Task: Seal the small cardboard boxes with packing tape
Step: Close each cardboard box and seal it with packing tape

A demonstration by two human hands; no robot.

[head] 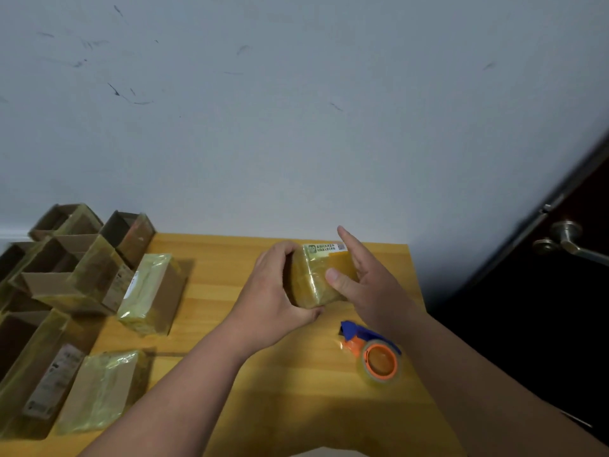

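held box (318, 280): tan, yellowish glossy tape, white printed label at 12 o'clock | tape dispenser (369, 343): blue handle, orange hub, clear roll, at 5 o'clock | table (296, 390): honey-yellow wood grain | wall (296, 110): pale grey, dark scuffs | open boxes (66, 258): brown, at 9 o'clock

We see a pale grey wall (296, 110) w/ dark scuff marks, a yellow wooden table (280, 390) pushed against it, and at right a dark door (543, 308) w/ metal lever handle (568, 240).
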